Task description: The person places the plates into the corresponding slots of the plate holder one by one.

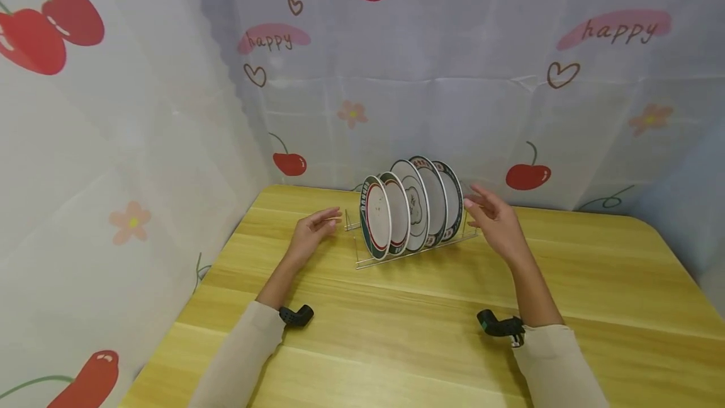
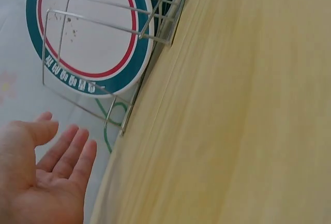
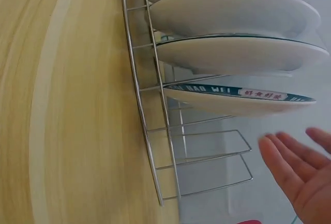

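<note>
A wire dish rack (image 1: 396, 257) stands on the table, holding several round plates upright in a row. The leftmost plate (image 1: 376, 218) has a dark green rim and a red ring; the left wrist view shows its face behind the rack's end wires. A patterned white plate (image 1: 416, 206) is in the middle. At the right end is a plate (image 3: 232, 102) with a lettered green rim. My left hand (image 1: 310, 233) hovers just left of the rack, fingers loosely extended and holding nothing. On the other side, my right hand (image 1: 501, 226) is beside the rightmost plate, its fingers extended, palm empty.
The wood-grain table (image 1: 385, 332) extends in front of the rack and to both sides. A curtain (image 1: 430, 112) with cherries, hearts and flowers hangs close behind the rack and along the left. Black devices (image 1: 296, 315) are worn on both wrists.
</note>
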`<state>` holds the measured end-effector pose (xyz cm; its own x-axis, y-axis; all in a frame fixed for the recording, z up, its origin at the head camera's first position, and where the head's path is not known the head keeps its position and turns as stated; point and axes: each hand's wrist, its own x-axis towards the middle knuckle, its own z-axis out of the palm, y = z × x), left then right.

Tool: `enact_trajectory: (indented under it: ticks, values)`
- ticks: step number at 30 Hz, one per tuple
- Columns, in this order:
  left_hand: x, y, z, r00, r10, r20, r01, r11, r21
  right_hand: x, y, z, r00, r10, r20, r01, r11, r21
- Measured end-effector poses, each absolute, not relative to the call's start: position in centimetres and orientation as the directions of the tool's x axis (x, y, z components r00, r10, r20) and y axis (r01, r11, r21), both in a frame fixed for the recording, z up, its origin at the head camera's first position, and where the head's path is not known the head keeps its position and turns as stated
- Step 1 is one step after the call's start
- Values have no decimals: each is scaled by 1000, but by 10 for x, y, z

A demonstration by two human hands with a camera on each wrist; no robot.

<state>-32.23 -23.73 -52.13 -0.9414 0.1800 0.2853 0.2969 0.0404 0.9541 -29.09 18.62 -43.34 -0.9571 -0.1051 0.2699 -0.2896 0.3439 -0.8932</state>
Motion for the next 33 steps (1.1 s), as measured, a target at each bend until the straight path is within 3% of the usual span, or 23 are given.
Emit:
enact_trajectory:
  ticks: [3,6,20,33]
  values:
    - [-323,-233,-521,-925,252,284,305,47,951,-293,185,-434,-947,-238,214,-289,345,-893]
    - [-324,-229,-522,-915,322,242,268,39,963,-294,184,-437,-939,-278,201,-293,341,-893]
    - [-322,-231,-525,-913,337,230,254,30,967,-296,182,-443,-935,-229,271,-328,267,-906]
    - [-317,-233,-524,-817,534,218,223,-56,973,-297,186,-445,-954,-158,254,-292,308,-905]
